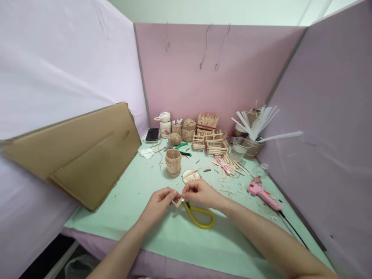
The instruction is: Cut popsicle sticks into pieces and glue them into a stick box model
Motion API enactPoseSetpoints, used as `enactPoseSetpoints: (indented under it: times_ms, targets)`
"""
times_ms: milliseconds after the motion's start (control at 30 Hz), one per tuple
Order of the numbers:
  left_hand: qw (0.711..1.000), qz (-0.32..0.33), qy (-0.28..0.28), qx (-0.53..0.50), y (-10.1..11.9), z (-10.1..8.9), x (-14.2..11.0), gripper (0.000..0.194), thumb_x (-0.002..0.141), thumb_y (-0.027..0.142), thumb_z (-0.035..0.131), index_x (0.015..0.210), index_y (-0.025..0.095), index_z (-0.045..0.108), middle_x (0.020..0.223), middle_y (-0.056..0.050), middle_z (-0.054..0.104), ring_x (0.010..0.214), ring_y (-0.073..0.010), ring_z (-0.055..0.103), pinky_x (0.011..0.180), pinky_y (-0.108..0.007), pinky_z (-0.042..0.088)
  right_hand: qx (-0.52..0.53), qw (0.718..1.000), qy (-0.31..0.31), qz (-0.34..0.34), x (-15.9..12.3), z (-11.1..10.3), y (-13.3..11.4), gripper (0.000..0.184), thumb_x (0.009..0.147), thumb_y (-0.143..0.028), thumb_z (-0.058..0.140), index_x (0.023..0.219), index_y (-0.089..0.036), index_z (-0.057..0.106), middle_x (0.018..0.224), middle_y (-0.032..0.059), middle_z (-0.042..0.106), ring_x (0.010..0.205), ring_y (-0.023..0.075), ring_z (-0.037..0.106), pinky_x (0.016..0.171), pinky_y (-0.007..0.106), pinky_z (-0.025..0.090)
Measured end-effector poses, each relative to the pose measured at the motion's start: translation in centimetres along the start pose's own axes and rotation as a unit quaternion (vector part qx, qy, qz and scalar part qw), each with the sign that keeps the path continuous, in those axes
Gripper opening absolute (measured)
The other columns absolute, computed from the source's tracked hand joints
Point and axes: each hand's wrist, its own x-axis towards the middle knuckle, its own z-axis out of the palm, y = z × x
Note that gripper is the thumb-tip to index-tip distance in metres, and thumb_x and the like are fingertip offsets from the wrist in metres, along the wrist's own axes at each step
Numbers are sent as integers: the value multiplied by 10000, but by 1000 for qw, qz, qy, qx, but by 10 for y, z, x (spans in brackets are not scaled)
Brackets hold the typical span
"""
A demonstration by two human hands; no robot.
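From where I stand, a person works at a pale green table (128, 211) with both hands close together near its front edge. The left hand (161, 200) pinches a small, thin wooden strip (179, 202) between thumb and fingers. The right hand (200, 192) has thumb and forefinger pressed together at the strip's upper end, so the piece seems steadied from two sides; such a slim thing leaves room only for fingertips. Just below the right hand is a tool's yellow looped handle (200, 226), its dark neck running up toward the strip; whether the fingers also grip its metal end, I cannot tell. Beyond the hands, a white round dish (184, 178) holds loose wood pieces, probably kept there to be within easy reach. Behind and left of it, a cup made of wooden sticks (173, 164) stands upright, apart from both hands. A pile of flat sticks (229, 164) lies farther back, right of centre. The pink glue gun (266, 197) lies at the right side, its cord trailing toward the near edge, perhaps set there to keep it clear of the fingers.
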Motion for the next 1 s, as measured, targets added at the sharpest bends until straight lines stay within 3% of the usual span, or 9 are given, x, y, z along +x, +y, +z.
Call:
enactPoseSetpoints:
  times_ms: [267, 433, 500, 600, 667, 867, 1000]
  targets:
    - [998, -44, 14, -48, -4, 20, -7, 224, 683, 342, 658, 804, 158, 621, 729, -10, 595, 668, -116, 497, 626, -229, 367, -35, 998, 52, -20, -8, 2, 8, 158, 748, -300, 573, 721, -154, 627, 523, -56, 424, 503, 67, 352, 458, 186, 268]
    - [998, -47, 28, -33, -1, 17, -2, 250, 678, 374, 665, 778, 149, 627, 746, -25, 608, 671, -117, 500, 627, -230, 363, -92, 991, 91, -30, -20, -10, 1, 180, 794, -340, 533, 770, -170, 588, 594, -36, 486, 558, 92, 414, 513, 211, 293]
    - [996, -49, 58, -34, -3, 11, 0, 249, 676, 374, 668, 782, 152, 626, 726, -14, 598, 653, -107, 487, 615, -221, 356, -200, 974, 108, -21, -31, -14, 1, 226, 778, -399, 567, 835, -181, 572, 706, -3, 550, 640, 123, 470, 561, 232, 311]
    - [989, -69, 113, -64, -10, 3, 2, 269, 679, 378, 671, 827, 159, 617, 680, 14, 552, 609, -86, 451, 578, -205, 337, -386, 919, 75, 17, -46, -13, 2, 336, 685, -441, 672, 865, -176, 570, 891, 65, 581, 789, 188, 520, 627, 264, 340]
    - [981, -79, 141, -107, -13, 0, 3, 291, 667, 377, 686, 845, 160, 608, 706, 15, 545, 622, -82, 460, 580, -200, 349, -428, 901, 52, 36, -50, -11, 3, 351, 646, -403, 714, 864, -164, 578, 919, 91, 581, 831, 218, 528, 653, 280, 348]
    - [961, -82, 192, -182, -8, -4, 0, 359, 605, 338, 747, 889, 157, 623, 832, -6, 573, 700, -80, 508, 656, -198, 410, -423, 904, 49, 31, -45, -4, 7, 165, 706, -279, 625, 811, -172, 556, 831, 69, 590, 748, 184, 533, 592, 259, 311]
    - [954, -62, 206, -211, 1, -8, -8, 330, 606, 322, 751, 869, 157, 640, 810, -6, 563, 703, -79, 506, 654, -196, 422, -392, 916, 72, 31, -48, 0, 20, 85, 748, -238, 524, 803, -174, 513, 784, 58, 578, 660, 151, 500, 547, 249, 280]
